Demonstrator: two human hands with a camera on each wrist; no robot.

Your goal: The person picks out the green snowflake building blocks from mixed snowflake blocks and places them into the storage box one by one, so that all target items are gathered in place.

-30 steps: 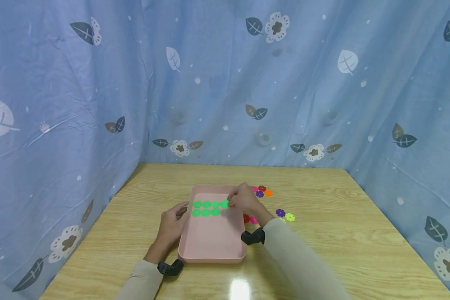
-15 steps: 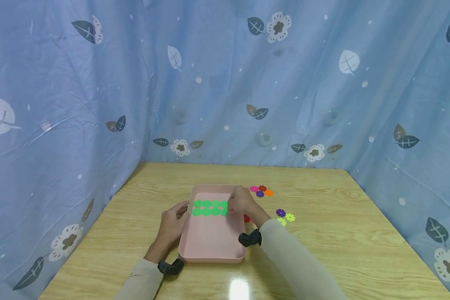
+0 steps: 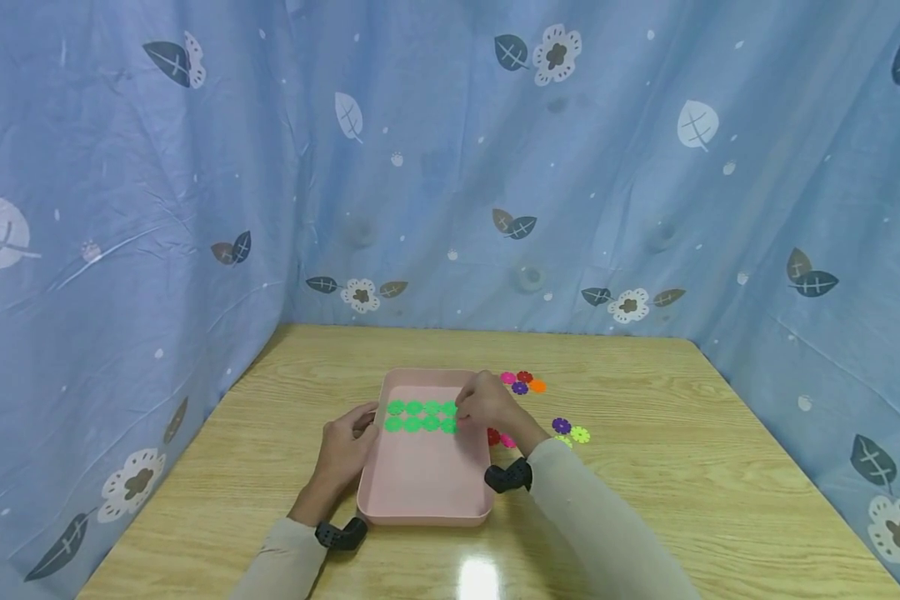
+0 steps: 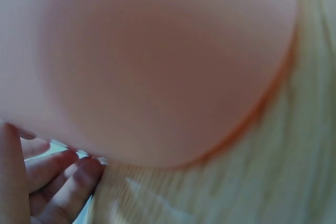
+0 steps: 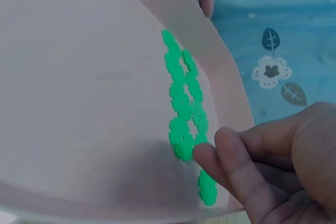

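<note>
On the wooden table sits a shallow pink tray (image 3: 422,483). Flat green flower-shaped discs (image 3: 412,424) with notched edges lie in two side-by-side rows across its upper part. My left hand (image 3: 347,446) grips the tray's left rim, thumb at the edge and fingers along the outer wall. Over the right side of the tray is my right hand (image 3: 487,402), its fingers bent. In the right wrist view, its thumb and fingertips pinch the edge of the end disc (image 5: 181,136) of the nearer row. Another green disc (image 5: 208,188) shows partly behind the fingers.
Right of the tray lie loose discs: a pink disc (image 3: 508,378), a dark red disc (image 3: 524,377), an orange disc (image 3: 537,387), purple discs (image 3: 561,426) and yellow discs (image 3: 581,435). Some are partly behind the right arm. A blue patterned curtain (image 3: 450,167) surrounds the table.
My right hand has brought a green disc down to the right end of the nearer row, then shifted only slightly. The left hand and tray stay in place.
</note>
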